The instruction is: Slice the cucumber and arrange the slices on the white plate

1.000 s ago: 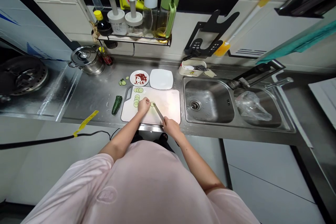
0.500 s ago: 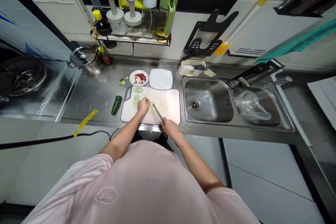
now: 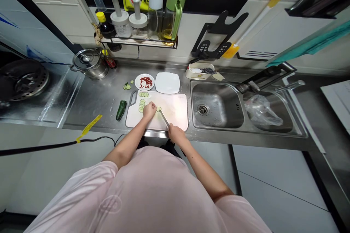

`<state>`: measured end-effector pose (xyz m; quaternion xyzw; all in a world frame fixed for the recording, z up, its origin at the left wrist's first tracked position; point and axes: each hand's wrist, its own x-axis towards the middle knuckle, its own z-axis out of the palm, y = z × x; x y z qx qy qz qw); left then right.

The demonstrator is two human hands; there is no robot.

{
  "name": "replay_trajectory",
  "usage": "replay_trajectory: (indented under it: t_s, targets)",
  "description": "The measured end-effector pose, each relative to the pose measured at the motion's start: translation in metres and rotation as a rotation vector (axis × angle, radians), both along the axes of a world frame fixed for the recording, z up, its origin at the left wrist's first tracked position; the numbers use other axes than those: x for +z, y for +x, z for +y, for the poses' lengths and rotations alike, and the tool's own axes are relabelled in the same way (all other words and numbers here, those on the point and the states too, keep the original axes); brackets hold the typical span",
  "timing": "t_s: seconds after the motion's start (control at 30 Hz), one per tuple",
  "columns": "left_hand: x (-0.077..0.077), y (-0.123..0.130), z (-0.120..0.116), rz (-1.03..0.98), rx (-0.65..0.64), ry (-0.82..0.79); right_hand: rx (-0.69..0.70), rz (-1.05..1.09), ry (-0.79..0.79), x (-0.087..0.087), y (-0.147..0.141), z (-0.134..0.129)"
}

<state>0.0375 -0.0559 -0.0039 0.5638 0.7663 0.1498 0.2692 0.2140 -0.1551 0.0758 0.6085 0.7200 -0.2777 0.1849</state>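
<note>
Right hand [image 3: 176,133] closed around a steel kitchen knife [image 3: 164,118]; curled left hand [image 3: 149,110] holding a pale green cucumber [image 3: 158,109] on a white plastic cutting board [image 3: 175,111], at the front edge of the stainless steel worktop [image 3: 93,105]; round cucumber slices [image 3: 141,106] lie left of the hand.

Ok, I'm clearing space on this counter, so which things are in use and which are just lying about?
In use: left hand, right hand, kitchen knife, cucumber slices, white cutting board.
Lying about: steel stockpot, white square plate, plastic bag.
</note>
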Motion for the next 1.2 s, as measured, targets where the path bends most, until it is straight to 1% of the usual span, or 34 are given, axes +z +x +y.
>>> replay_trajectory:
  t_s: [0.33,0.7,1.07,1.2]
  targets:
    - [0.002,0.0,0.0,-0.014,0.0,0.007,-0.004,0.004,-0.049,0.002,-0.005,0.01]
    - [0.003,0.0,0.0,-0.022,-0.002,-0.003,0.006,0.023,-0.026,-0.005,-0.01,0.022]
    - [0.003,-0.001,0.001,-0.015,-0.012,0.004,0.022,0.029,-0.037,0.0,-0.009,0.027]
    - [0.004,0.0,0.001,-0.008,-0.001,-0.018,0.012,0.029,-0.044,0.002,-0.007,0.023]
